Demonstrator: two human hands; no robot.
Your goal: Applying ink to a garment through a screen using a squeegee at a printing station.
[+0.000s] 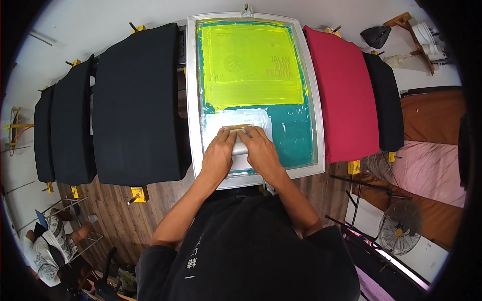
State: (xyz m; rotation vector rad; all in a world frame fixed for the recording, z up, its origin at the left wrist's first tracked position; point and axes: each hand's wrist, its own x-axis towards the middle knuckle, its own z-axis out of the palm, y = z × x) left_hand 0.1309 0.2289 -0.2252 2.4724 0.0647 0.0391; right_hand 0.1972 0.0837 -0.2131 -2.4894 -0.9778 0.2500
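A screen printing frame (320, 145) with a silver metal border lies in front of me. Its teal mesh (293, 140) carries a large yellow-green area (251, 90) over the far half, with faint lettering and a round mark in it. White ink (258, 118) is spread over the near left part. There my left hand (218, 154) and my right hand (260, 151) grip a squeegee (240, 148) side by side, thumbs close together and fingers wrapped over its top. The squeegee's lower edge is hidden beneath my hands.
Black fabric (135, 105) covers the boards to the left; red fabric (344, 95) and more black fabric (384, 103) cover those to the right. Yellow brackets (139, 194) stick out under them. A fan (400, 228) stands at lower right. Another person (50, 248) is at lower left.
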